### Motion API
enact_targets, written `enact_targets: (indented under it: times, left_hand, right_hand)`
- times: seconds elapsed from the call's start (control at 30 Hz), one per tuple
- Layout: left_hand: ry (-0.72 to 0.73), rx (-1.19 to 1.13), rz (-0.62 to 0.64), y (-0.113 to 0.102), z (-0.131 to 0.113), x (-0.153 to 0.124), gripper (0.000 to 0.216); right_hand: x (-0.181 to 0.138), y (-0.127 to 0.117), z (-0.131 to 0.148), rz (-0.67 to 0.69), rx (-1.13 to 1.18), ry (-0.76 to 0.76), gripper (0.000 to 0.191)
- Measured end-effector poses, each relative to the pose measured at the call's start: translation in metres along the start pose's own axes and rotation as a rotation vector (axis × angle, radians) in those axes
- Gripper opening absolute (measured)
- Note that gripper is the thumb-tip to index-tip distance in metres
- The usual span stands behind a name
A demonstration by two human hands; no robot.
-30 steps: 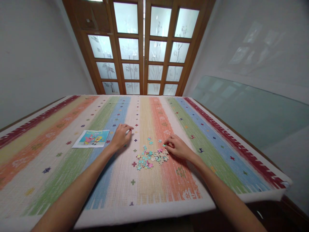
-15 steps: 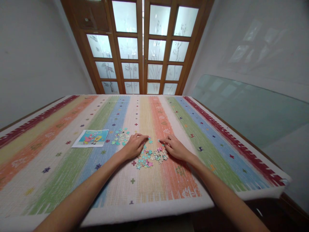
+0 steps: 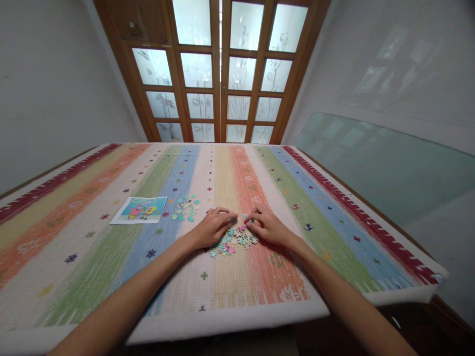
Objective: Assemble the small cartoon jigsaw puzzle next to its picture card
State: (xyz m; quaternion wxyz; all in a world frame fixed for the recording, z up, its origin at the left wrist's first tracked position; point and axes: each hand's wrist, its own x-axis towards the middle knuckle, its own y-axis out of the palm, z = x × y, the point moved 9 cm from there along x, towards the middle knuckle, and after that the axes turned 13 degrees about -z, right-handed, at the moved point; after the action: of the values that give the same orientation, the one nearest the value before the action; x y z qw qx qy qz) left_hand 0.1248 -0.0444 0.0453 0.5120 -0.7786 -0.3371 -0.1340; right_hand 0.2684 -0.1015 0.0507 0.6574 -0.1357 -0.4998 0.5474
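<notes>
A heap of small pastel jigsaw pieces (image 3: 237,240) lies on the striped cloth (image 3: 92,257) near the middle. My left hand (image 3: 213,226) rests on the heap's left side, fingers curled with the tips pinched on a piece at the far edge. On the right side my right hand (image 3: 267,225) lies with its fingers curled and pinched on pieces too. A smaller cluster of sorted pieces (image 3: 185,207) sits to the left, beside a cartoon reference picture (image 3: 140,209).
The striped cloth covers a large table whose front edge is close to me. Wooden glazed doors (image 3: 222,74) stand behind the table. A glass panel (image 3: 371,168) leans along the right wall.
My left hand came from the smaller cluster on the left over to the main heap. My right hand shifted slightly towards the far edge of the heap.
</notes>
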Motion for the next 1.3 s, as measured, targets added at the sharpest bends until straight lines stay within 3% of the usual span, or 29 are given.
enact_targets:
  times: [0.37, 0.6, 0.8, 1.07, 1.3]
  left_hand:
    - [0.018, -0.017, 0.017, 0.007, -0.018, 0.002, 0.023]
    - [0.008, -0.065, -0.003, 0.002, -0.021, 0.004, 0.017]
    - [0.076, -0.019, -0.027, -0.002, -0.027, 0.006, 0.02]
    - [0.056, -0.101, -0.052, -0.005, -0.027, 0.006, 0.026]
    - [0.096, -0.116, -0.079, -0.008, -0.029, 0.006, 0.021]
  right_hand:
    - [0.0, 0.005, 0.009, 0.035, 0.09, 0.01, 0.012]
    - [0.003, 0.001, 0.013, 0.02, 0.201, 0.066, 0.016]
    - [0.003, 0.002, 0.009, 0.032, 0.248, 0.156, 0.012]
    - [0.002, 0.004, 0.003, 0.031, 0.377, 0.227, 0.012]
    - [-0.001, 0.006, 0.001, 0.042, 0.519, 0.299, 0.022]
